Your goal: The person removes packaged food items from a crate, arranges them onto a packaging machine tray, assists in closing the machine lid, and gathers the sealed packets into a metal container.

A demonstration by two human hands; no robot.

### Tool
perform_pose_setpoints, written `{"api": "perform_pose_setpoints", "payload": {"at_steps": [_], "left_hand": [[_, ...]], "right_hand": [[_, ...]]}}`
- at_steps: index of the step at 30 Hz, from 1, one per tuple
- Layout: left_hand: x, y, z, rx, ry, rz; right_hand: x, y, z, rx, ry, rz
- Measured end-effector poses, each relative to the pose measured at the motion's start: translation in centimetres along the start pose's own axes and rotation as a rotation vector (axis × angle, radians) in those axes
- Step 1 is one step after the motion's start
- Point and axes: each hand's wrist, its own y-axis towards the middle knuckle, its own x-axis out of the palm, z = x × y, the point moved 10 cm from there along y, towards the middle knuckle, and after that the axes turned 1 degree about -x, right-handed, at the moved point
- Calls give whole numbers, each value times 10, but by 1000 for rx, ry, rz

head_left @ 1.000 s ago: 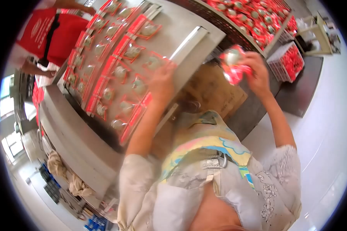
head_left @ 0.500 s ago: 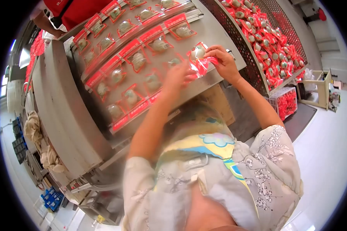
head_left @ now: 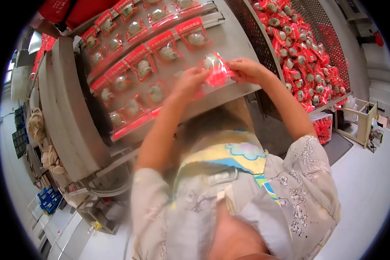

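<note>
Between my hands, over the near right part of the metal worktop (head_left: 240,37), is a clear and red plastic packet (head_left: 216,74) with a pale egg-shaped thing inside. My left hand (head_left: 190,82) pinches its left edge. My right hand (head_left: 248,70) grips its right edge, fingers closed. The packet's red end points towards me. Similar egg packets lie in rows to the left, among them one (head_left: 196,39) just beyond my hands and another (head_left: 155,92) left of my left hand. Part of a packet beside my left hand is hidden behind it.
A perforated metal bin (head_left: 333,41) heaped with egg packets (head_left: 305,65) stands right of the worktop. Below it is a white crate (head_left: 323,128) of red packets. A large metal housing (head_left: 71,117) borders the left side. Across the worktop stands a person in red (head_left: 89,15).
My left hand has come in to the packet's left edge. My right hand has shifted slightly down and left with its grip closer to the packet's side. The whole view has shifted a little.
</note>
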Motion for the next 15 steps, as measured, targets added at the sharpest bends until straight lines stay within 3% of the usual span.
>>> {"api": "perform_pose_setpoints", "payload": {"at_steps": [5,6,8,12,13,15], "left_hand": [[4,10,14,-7,198,-53],[11,14,21,73,186,-80],[4,14,37,205,462,44],[4,7,57,420,1195,471],[8,3,63,468,1396,593],[3,10,56,355,1450,579]], "right_hand": [[-11,17,-9,102,-161,-126],[-19,23,-14,94,-290,-129],[-32,31,-17,76,-546,-135],[-39,48,-45,-310,-1010,162],[-41,52,-39,-284,-1022,168],[-42,55,-29,-232,-1045,183]]}}
